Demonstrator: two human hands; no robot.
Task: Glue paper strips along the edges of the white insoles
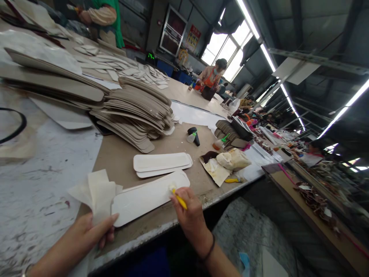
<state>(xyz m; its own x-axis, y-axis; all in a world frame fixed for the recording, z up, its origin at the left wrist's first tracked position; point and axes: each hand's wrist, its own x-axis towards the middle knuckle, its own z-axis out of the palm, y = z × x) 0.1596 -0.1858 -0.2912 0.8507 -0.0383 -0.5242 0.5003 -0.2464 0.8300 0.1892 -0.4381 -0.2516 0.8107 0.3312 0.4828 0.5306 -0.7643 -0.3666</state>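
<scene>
A yellow-handled brush (180,199) is pinched in my right hand (189,214), its bristle end touching the right part of a long white panel (144,199) with rounded corners. My left hand (99,229) is closed on several thin cream sheets (101,192) that fan upward. Its thumb lies at the panel's left end; whether it also grips the panel I cannot tell. Just beyond lies a short stack of similar white panels (161,162).
Large stacks of grey-brown panels (135,111) stand at the back left. Small bottles (191,135), a glue-crusted container (233,159) and another yellow-handled brush (233,180) lie to the right. The table's front edge (170,224) runs diagonally. A person in an orange apron (211,78) works farther back.
</scene>
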